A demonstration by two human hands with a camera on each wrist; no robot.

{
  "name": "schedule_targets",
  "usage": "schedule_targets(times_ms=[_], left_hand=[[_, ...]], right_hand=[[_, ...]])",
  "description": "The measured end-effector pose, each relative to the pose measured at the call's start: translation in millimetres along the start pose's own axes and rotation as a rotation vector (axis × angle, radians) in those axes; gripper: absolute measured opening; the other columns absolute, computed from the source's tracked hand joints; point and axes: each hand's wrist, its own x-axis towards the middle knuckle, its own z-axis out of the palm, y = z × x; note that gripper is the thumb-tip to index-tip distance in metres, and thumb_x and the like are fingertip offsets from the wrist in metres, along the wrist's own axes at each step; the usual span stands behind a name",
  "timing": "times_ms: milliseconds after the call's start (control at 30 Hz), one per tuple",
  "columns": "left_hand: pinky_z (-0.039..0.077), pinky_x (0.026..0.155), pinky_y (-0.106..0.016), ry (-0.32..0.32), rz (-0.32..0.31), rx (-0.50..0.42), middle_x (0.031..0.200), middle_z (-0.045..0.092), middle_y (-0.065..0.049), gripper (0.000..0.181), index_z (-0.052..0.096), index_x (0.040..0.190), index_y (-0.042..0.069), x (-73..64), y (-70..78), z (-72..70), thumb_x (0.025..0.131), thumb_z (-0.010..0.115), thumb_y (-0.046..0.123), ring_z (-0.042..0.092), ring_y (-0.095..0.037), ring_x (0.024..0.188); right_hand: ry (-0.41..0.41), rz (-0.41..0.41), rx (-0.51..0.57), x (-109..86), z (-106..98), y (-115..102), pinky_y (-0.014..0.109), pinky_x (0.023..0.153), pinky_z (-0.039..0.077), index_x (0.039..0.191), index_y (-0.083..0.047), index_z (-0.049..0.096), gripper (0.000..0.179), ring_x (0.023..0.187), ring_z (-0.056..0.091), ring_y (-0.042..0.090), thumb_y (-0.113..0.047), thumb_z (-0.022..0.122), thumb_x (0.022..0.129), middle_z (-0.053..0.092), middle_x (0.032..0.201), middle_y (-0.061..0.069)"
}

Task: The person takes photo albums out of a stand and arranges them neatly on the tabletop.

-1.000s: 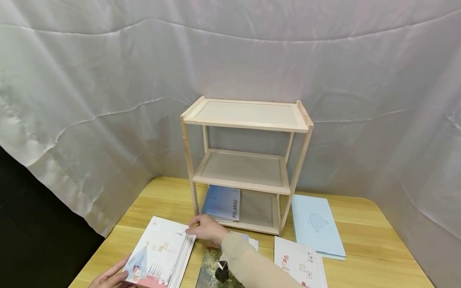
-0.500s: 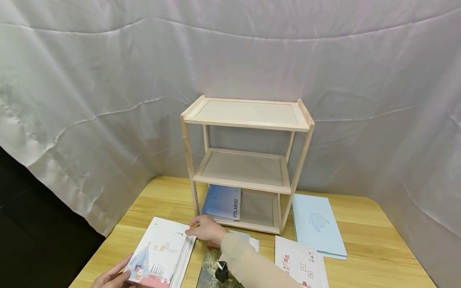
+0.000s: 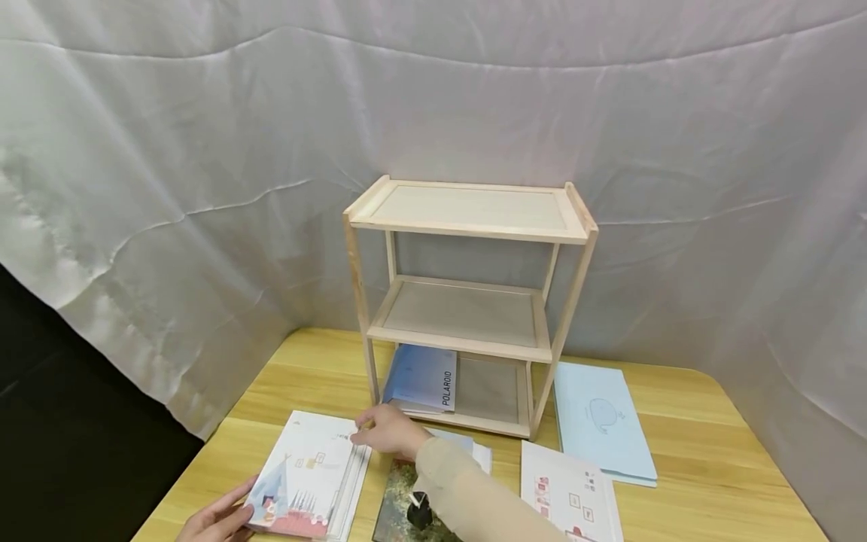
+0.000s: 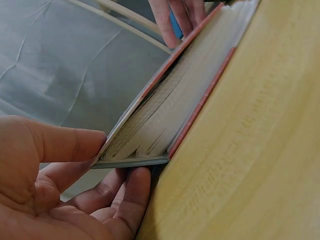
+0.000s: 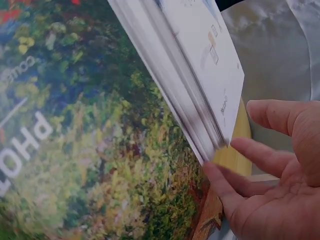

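A thick white photo album point(image 3: 305, 467) with a tent drawing lies at the table's left front. My left hand point(image 3: 220, 516) grips its near left corner. In the left wrist view, the thumb point(image 4: 75, 145) meets the cover's edge while the other fingers bend below the spine point(image 4: 132, 163); pages fan out between red-edged covers. At the far right corner of the album is my right hand point(image 3: 389, 430). In the right wrist view its fingers point(image 5: 262, 155) are fairly straight, with tips touching the page edges, and the thumb point(image 5: 267, 112) stands apart. An album with a garden painting point(image 5: 125, 150) lies alongside, partly under my right forearm.
A three-tier wooden shelf point(image 3: 467, 211) stands at the back. On its bottom tier lies a blue book marked POLAROID point(image 3: 423, 376). To the right are a light blue album with a whale point(image 3: 603, 418) and a white album with red pictures point(image 3: 565, 493).
The head view has drifted slightly. My left hand and the near end of the tent album have shifted a little to the right; my right hand stays at the far corner.
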Motion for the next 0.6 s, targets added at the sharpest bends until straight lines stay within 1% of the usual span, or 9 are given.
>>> schedule_targets(times_ms=[33,100,167,300,400,467,533,600], left_hand=[[0.062,0.081,-0.033,0.011,0.002,-0.005,0.11,0.073,-0.007,0.071,0.046,0.146,0.003,0.6,-0.2,1.0,0.086,0.079,0.021,0.07,-0.018,0.096],[0.061,0.084,-0.033,0.014,0.004,-0.01,0.116,0.071,-0.009,0.074,0.04,0.148,-0.001,1.2,-0.8,1.7,0.087,0.078,0.019,0.07,-0.018,0.1],[0.061,0.085,-0.034,0.009,0.018,-0.005,0.119,0.069,-0.01,0.075,0.037,0.149,-0.003,1.5,-1.0,2.6,0.089,0.076,0.018,0.069,-0.018,0.102],[0.06,0.086,-0.032,0.005,0.028,0.0,0.122,0.068,-0.013,0.072,0.033,0.15,-0.005,2.2,-1.1,4.6,0.092,0.072,0.014,0.068,-0.018,0.104],[0.06,0.086,-0.033,0.036,0.037,0.013,0.124,0.068,-0.018,0.071,0.034,0.151,-0.006,3.1,-0.6,6.0,0.093,0.071,0.012,0.068,-0.02,0.105],[0.06,0.086,-0.034,0.041,0.037,0.025,0.127,0.066,-0.02,0.072,0.034,0.151,-0.006,4.0,-0.8,6.3,0.093,0.071,0.014,0.067,-0.019,0.106],[0.06,0.086,-0.033,0.029,0.043,0.033,0.129,0.065,-0.021,0.073,0.033,0.151,-0.005,4.6,-1.7,4.8,0.093,0.072,0.015,0.067,-0.018,0.106],[0.06,0.087,-0.032,-0.016,0.048,0.039,0.131,0.064,-0.02,0.073,0.032,0.151,-0.006,4.9,-3.2,1.4,0.093,0.071,0.016,0.066,-0.016,0.106]], right_hand=[[-0.007,-0.004,-0.025,-0.3,0.6,-0.4,0.046,0.093,0.056,0.131,-0.008,0.064,0.041,0.119,0.06,0.03,-0.028,0.07,0.095,0.061,0.135,0.01],[-0.02,-0.012,-0.08,-0.9,1.9,-1.4,0.043,0.092,0.057,0.132,-0.009,0.064,0.042,0.117,0.063,0.028,-0.029,0.069,0.095,0.063,0.135,0.008],[-0.023,-0.016,-0.129,-0.9,3.3,-0.7,0.04,0.091,0.057,0.133,-0.011,0.064,0.042,0.116,0.064,0.025,-0.03,0.069,0.095,0.063,0.136,0.005],[-0.006,-0.034,-0.189,-0.1,5.7,0.6,0.038,0.089,0.057,0.133,-0.013,0.064,0.041,0.115,0.064,0.023,-0.029,0.069,0.096,0.063,0.137,0.003],[0.012,-0.055,-0.245,1.0,7.0,0.8,0.036,0.089,0.057,0.133,-0.015,0.064,0.04,0.119,0.063,0.022,-0.029,0.069,0.096,0.063,0.136,0.003],[0.014,-0.059,-0.275,1.0,7.0,1.5,0.036,0.089,0.056,0.133,-0.017,0.064,0.039,0.121,0.062,0.022,-0.029,0.068,0.096,0.063,0.137,0.002],[0.015,-0.057,-0.296,1.1,7.1,1.6,0.035,0.088,0.056,0.133,-0.018,0.064,0.038,0.123,0.061,0.022,-0.029,0.068,0.097,0.063,0.136,0.002],[0.018,-0.054,-0.317,1.1,7.8,1.8,0.034,0.085,0.056,0.132,-0.02,0.065,0.037,0.122,0.061,0.021,-0.028,0.067,0.097,0.064,0.135,0.001]])
